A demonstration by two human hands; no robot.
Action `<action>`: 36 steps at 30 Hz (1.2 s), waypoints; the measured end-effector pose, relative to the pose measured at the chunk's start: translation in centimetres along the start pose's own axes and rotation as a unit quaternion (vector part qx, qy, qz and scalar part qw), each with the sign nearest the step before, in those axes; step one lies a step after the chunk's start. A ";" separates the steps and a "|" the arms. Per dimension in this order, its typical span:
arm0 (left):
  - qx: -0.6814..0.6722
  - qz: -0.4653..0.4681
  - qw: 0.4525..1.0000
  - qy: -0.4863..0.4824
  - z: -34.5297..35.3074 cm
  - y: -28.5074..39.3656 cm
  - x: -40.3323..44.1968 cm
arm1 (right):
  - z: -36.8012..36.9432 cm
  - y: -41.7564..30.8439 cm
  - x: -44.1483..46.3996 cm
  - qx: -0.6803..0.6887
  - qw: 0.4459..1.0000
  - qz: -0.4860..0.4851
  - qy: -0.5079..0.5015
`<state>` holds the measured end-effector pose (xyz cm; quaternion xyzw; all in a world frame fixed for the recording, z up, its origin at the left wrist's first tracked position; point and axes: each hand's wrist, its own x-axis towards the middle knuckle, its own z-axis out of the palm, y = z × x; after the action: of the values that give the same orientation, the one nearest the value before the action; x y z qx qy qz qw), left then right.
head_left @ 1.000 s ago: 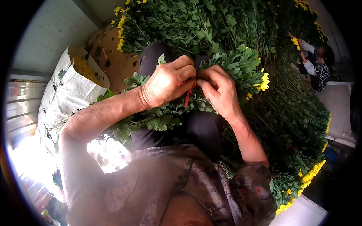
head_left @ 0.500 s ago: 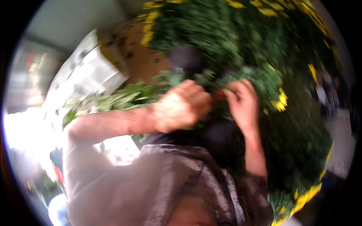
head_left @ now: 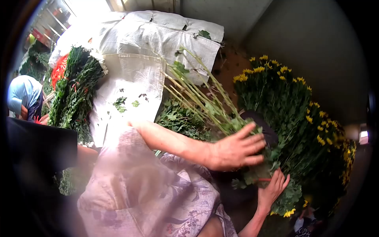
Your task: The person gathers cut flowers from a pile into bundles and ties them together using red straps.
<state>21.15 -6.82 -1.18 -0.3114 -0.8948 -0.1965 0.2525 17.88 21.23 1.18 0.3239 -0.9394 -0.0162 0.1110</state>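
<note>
The bunch [head_left: 233,123] lies over the wearer's dark-clad legs, past the sheet's lower right corner: smooth, pale, rod-like stems fanning toward the sheet [head_left: 134,43], lobed leaves further along, and yellow petals at the far end. One thin red tie [head_left: 263,179] crosses it. The left hand [head_left: 239,148] is spread wide, back upward, over the stems; the right hand [head_left: 273,189] rests against the leaves beside the tie, fingers loosely extended, though whether it grips cannot be told. The sheet is white, creased and seamed, with scattered leaf scraps [head_left: 120,104]; one dense white-flowered bundle [head_left: 77,85] stretches along its left edge, beside red strands [head_left: 59,71]. A heap [head_left: 272,94] of leafy yellow flowers, too many to count, stands beyond the right edge. Two other people show: one in a blue cap [head_left: 24,91], one dim figure [head_left: 304,226]. A second ago both hands met at the tie; now they are apart, and the view has swung toward the sheet.
</note>
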 end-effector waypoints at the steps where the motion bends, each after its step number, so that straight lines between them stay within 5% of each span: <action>1: 0.018 -0.044 0.998 -0.043 -0.8 -1.3 -0.1 | -0.2 0.7 -0.7 -0.001 1.000 0.018 -0.007; 5: 0.211 -0.133 0.964 -0.090 -4.2 -9.0 -2.8 | -1.1 2.7 -3.4 -0.014 0.999 0.050 -0.003; 7: 0.193 -0.215 0.954 -0.078 -6.1 -13.0 -4.2 | -1.6 3.1 -4.3 -0.011 0.998 0.060 0.007; 11: 0.082 -0.194 0.962 -0.175 -6.3 -21.4 -8.9 | -2.0 4.7 -6.3 -0.011 0.998 0.066 0.005; 14: -0.033 -0.206 0.965 -0.161 -5.2 -21.3 -10.1 | -2.1 5.1 -6.6 -0.002 0.997 0.076 -0.013; 16: -0.271 -0.366 0.888 -0.066 -4.5 -20.4 -9.9 | -1.8 5.5 -7.3 -0.015 0.997 0.073 -0.026; 17: -0.467 -0.498 0.730 0.037 -3.2 -20.0 -10.1 | -1.7 5.3 -7.5 -0.020 0.995 0.090 -0.029; 19: -0.509 -0.445 0.726 0.128 -3.2 -19.1 -8.4 | -1.6 5.0 -6.7 -0.002 0.995 0.087 -0.045; 23: -0.455 -0.425 0.780 0.057 -1.2 -20.7 -8.8 | -1.0 5.1 -7.3 0.014 0.994 0.103 -0.040; 25: -0.495 -0.437 0.748 0.060 -2.0 -20.8 -7.7 | -1.2 5.0 -7.3 0.004 0.992 0.114 -0.050; 26: -0.329 -0.354 0.874 0.047 -2.2 -21.8 -7.4 | -1.0 5.1 -7.5 0.010 0.992 0.117 -0.053; 29: -0.480 -0.408 0.776 0.008 -3.3 -21.9 -6.1 | -0.9 4.6 -7.6 0.014 0.990 0.130 -0.050; 31: -0.543 -0.495 0.675 0.071 -3.0 -21.3 -5.0 | -0.9 4.2 -7.4 0.016 0.990 0.122 -0.062; 35: -0.488 -0.449 0.748 0.031 -3.0 -21.7 -4.2 | -1.5 3.5 -7.1 0.008 0.988 0.128 -0.081; 36: -0.484 -0.445 0.752 -0.039 -3.2 -23.1 -4.6 | -1.7 3.5 -7.4 0.001 0.988 0.128 -0.085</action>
<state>10.18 -27.38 -5.78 0.0341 -0.7264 -0.6813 -0.0835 21.78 28.56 1.74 0.1984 -0.9792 -0.0287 0.0318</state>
